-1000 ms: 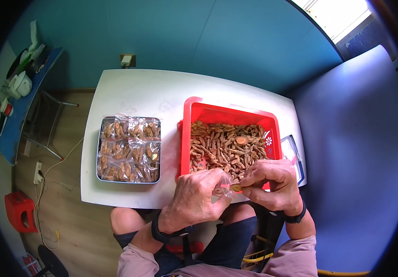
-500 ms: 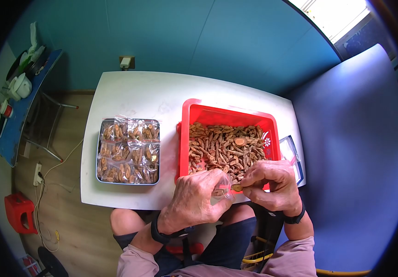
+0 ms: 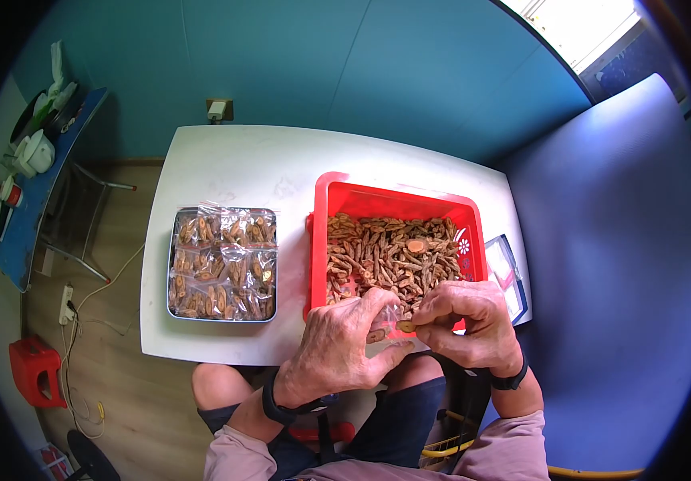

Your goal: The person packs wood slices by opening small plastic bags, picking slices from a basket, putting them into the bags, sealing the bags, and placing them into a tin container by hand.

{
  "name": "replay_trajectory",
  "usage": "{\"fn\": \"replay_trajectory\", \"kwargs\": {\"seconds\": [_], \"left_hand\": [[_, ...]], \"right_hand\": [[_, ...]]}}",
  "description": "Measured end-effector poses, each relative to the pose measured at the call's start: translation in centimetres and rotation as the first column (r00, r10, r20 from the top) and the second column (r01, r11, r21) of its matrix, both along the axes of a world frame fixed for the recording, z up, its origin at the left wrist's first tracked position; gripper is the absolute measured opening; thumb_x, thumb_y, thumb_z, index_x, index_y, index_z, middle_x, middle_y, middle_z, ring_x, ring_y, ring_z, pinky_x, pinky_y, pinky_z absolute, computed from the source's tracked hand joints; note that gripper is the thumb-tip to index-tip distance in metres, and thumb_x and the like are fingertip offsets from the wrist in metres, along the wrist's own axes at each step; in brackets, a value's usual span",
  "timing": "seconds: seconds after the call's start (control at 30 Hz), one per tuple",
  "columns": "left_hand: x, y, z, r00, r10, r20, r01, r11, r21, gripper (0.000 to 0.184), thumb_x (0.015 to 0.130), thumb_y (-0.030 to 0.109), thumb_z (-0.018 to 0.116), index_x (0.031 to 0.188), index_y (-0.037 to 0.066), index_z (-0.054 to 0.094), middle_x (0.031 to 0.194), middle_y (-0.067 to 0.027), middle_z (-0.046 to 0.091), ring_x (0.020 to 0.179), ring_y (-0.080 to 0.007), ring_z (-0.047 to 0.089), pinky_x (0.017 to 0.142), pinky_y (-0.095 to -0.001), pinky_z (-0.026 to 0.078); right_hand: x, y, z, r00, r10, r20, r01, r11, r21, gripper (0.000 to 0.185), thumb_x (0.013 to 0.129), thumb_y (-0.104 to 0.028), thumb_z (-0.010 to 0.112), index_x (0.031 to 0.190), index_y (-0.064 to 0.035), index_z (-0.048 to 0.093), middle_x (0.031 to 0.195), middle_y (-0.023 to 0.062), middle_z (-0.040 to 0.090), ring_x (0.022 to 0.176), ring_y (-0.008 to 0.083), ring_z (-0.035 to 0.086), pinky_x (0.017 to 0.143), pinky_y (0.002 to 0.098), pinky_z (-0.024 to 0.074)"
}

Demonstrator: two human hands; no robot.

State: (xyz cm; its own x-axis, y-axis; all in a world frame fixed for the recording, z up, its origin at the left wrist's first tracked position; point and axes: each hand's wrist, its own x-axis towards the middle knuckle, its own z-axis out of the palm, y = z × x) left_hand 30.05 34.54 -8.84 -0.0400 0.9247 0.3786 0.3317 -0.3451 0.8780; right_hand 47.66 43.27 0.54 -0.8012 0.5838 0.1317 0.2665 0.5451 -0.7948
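My left hand [image 3: 341, 341] is closed on a small clear plastic bag [image 3: 390, 314] at the near edge of the red basket [image 3: 323, 240]. A brown dried slice [image 3: 376, 336] shows by the bag, seemingly inside it. Between the thumb and fingertips of my right hand [image 3: 469, 325] is another dried slice [image 3: 406, 326], held at the bag's mouth. Many brown dried root slices [image 3: 385, 256] cover the basket's bottom, one of them larger and paler [image 3: 416, 245]. The fingers partly hide the bag.
Left on the white table [image 3: 289, 168] stands a metal tin [image 3: 171, 276] of filled zip bags [image 3: 221, 260]. Right of the basket lies a dark-edged tray [image 3: 513, 280] with clear bags. A blue panel [image 3: 602, 280] borders the right side. A red stool [image 3: 34, 370] stands on the floor.
My right hand has brought the slice slightly left, to the bag's opening. The left fingers have spread a little around the bag, and a slice now shows there.
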Motion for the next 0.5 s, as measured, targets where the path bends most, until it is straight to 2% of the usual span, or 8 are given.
{"fn": "replay_trajectory", "kwargs": {"seconds": [0.23,0.37,0.43,0.5], "left_hand": [[-0.18,0.0,0.34,0.997,-0.02,0.073,0.021,1.0,-0.004,0.044,0.075,0.022,0.086,0.11,0.006,0.064,0.077,-0.008,0.063,0.062,-0.0197,0.062,0.058,-0.0316,0.05],[-0.12,0.04,0.2,0.998,-0.034,0.048,0.034,0.999,-0.012,0.041,0.075,0.021,0.085,0.107,0.006,0.065,0.079,-0.0087,0.065,0.065,-0.0208,0.065,0.059,-0.0322,0.051],[-0.08,0.04,0.1,0.998,-0.037,0.043,0.037,0.999,-0.005,0.039,0.075,0.02,0.085,0.106,0.006,0.065,0.08,-0.0088,0.065,0.066,-0.0218,0.066,0.06,-0.0326,0.052],[-0.08,0.06,0.18,0.999,-0.038,0.039,0.038,0.999,0.003,0.038,0.075,0.019,0.084,0.106,0.005,0.066,0.08,-0.009,0.066,0.068,-0.0228,0.067,0.061,-0.0329,0.052]], "right_hand": [[0.73,0.01,0.04,0.994,-0.07,-0.079,0.066,0.997,-0.051,0.018,0.073,0.006,0.075,0.09,-0.0011,0.074,0.078,0.0062,0.071,0.063,0.0154,0.066,0.058,0.0276,0.0514],[0.64,-0.2,0.5,0.993,-0.114,-0.009,0.112,0.986,-0.121,0.019,0.073,0.006,0.075,0.09,-0.0016,0.074,0.08,0.0068,0.072,0.065,0.0154,0.067,0.059,0.027,0.0517],[0.31,0.02,0.38,1.0,-0.022,-0.001,0.022,0.998,-0.052,0.018,0.074,0.006,0.075,0.091,-0.0018,0.074,0.08,0.0078,0.072,0.066,0.0169,0.068,0.06,0.0278,0.0524],[-0.04,-0.04,0.26,1.0,-0.009,0.005,0.009,1.0,-0.029,0.018,0.074,0.006,0.075,0.091,-0.0019,0.074,0.08,0.008,0.071,0.067,0.0179,0.068,0.061,0.0284,0.0529]]}}
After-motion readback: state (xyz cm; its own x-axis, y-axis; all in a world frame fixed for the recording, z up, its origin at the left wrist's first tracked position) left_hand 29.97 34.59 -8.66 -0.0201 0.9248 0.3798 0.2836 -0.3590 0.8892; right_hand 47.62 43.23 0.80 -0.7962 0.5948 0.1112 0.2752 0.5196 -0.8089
